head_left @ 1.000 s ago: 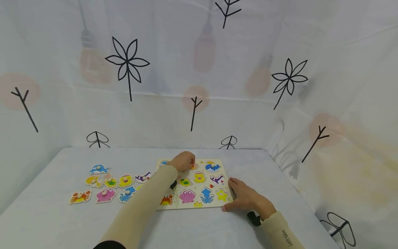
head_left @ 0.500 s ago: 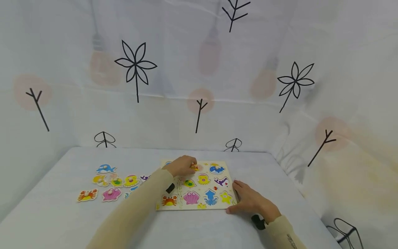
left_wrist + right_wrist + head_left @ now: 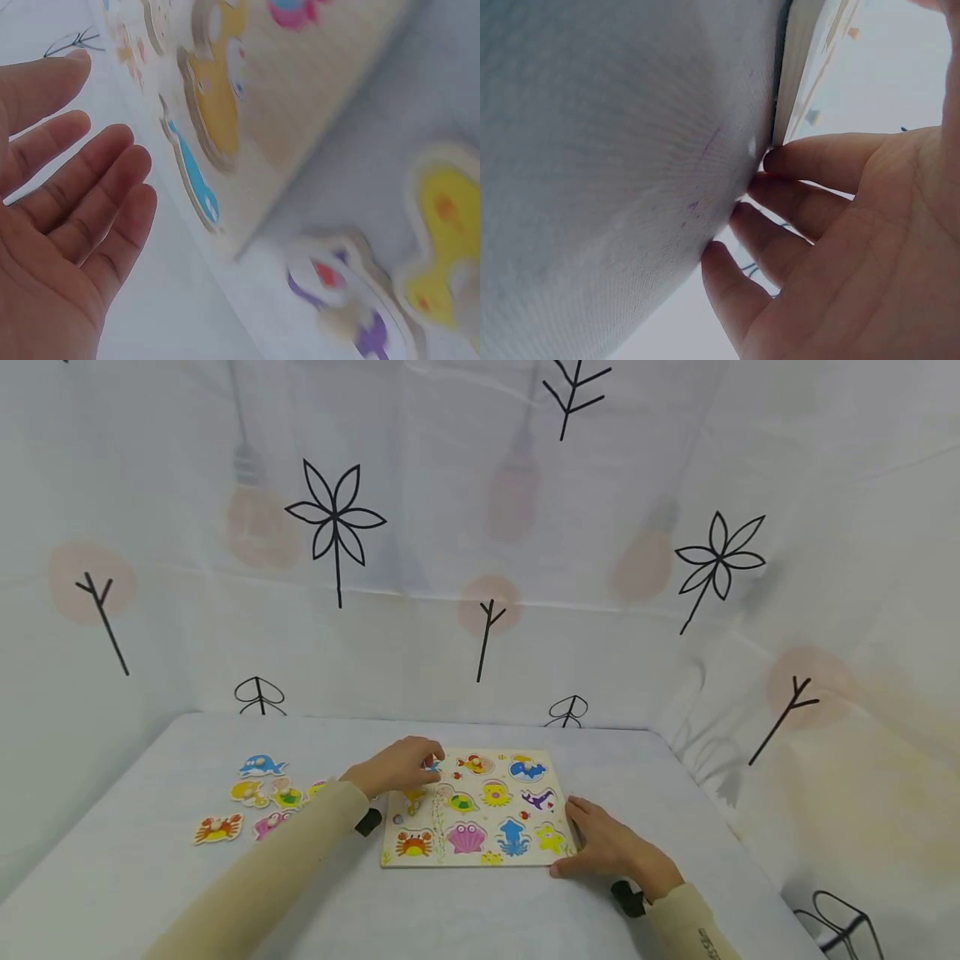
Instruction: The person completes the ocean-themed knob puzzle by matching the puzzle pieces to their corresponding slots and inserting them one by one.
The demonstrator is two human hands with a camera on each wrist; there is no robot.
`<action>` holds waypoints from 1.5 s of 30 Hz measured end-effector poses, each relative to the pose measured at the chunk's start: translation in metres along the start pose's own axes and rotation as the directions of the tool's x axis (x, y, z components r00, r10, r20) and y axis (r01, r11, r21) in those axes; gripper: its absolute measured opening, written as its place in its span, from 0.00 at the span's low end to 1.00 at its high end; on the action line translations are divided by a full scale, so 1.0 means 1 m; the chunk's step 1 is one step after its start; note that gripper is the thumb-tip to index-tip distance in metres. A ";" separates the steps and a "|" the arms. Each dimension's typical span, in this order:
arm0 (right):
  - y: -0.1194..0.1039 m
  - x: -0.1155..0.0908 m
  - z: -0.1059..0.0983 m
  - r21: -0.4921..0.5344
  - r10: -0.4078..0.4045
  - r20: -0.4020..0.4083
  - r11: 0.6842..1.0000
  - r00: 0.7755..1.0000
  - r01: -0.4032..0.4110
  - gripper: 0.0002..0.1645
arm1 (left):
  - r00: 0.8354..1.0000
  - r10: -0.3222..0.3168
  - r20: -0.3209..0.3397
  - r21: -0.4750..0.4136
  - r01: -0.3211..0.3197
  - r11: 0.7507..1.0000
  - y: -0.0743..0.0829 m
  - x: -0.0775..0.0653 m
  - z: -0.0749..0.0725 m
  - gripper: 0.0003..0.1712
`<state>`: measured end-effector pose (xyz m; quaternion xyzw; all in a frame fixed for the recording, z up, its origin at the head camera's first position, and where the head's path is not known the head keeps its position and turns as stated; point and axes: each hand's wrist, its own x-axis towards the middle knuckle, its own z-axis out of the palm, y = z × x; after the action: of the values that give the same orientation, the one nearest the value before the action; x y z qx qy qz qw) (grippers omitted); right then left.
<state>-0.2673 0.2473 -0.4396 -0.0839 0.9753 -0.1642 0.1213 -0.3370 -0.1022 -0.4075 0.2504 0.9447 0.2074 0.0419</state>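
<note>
A pale wooden peg puzzle board (image 3: 411, 860) with sea-animal pictures lies on the white table. My left hand (image 3: 397, 766) hovers over its upper left corner, fingers spread and holding nothing; the left wrist view shows the bare palm and separate fingers beside the board's edge. A red and orange fish (image 3: 474, 764) lies in the board's top row, beside a blue whale (image 3: 527, 768). My right hand (image 3: 609, 843) rests against the board's right edge, thumb near the front corner. In the right wrist view its fingertips (image 3: 780, 159) touch the tablecloth and the board's side.
Loose knobbed pieces lie left of the board: a blue whale piece (image 3: 262, 766), a crab piece (image 3: 218, 829), a pink shell piece (image 3: 270, 823) and several more, partly hidden by the left sleeve (image 3: 277, 860). A purple-and-white piece (image 3: 352, 315) lies near the board's corner.
My left hand has let go at the red and orange fish and moved left, uncovering it. The right hand stays at the board's edge. The head view has shifted slightly.
</note>
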 end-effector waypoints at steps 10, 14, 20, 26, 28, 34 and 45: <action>0.003 -0.001 0.002 0.006 -0.007 0.001 1.000 1.000 0.007 0.73 | 0.995 -0.068 -0.067 0.010 0.069 0.998 -0.040 -0.037 -0.021 0.18; 0.004 -0.001 0.003 0.012 -0.002 0.002 1.000 1.000 0.002 0.73 | 0.990 -0.125 -0.073 0.017 0.126 0.992 -0.053 -0.052 -0.028 0.19; 0.003 -0.003 0.001 0.007 0.009 0.006 1.000 1.000 -0.009 0.73 | 0.983 -0.154 -0.100 0.031 0.158 0.987 -0.077 -0.071 -0.037 0.19; 0.002 -0.005 -0.001 -0.010 0.015 0.006 1.000 1.000 -0.015 0.73 | 0.976 -0.168 -0.141 0.023 0.173 0.985 -0.100 -0.088 -0.044 0.19; 0.001 -0.005 -0.001 -0.012 0.012 0.007 1.000 1.000 -0.011 0.73 | 0.974 -0.173 -0.146 0.022 0.178 0.984 -0.109 -0.094 -0.047 0.19; -0.001 -0.005 -0.003 0.016 0.001 0.001 1.000 1.000 -0.001 0.73 | 0.960 -0.241 -0.141 0.003 0.244 0.970 -0.130 -0.112 -0.057 0.22; -0.002 -0.004 -0.002 0.021 0.001 0.006 1.000 1.000 -0.001 0.73 | 0.941 -0.296 -0.163 0.021 0.304 0.953 -0.157 -0.133 -0.065 0.20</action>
<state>-0.2636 0.2473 -0.4364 -0.0828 0.9732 -0.1741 0.1250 -0.3044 -0.3159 -0.4161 0.0873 0.9766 0.1962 -0.0076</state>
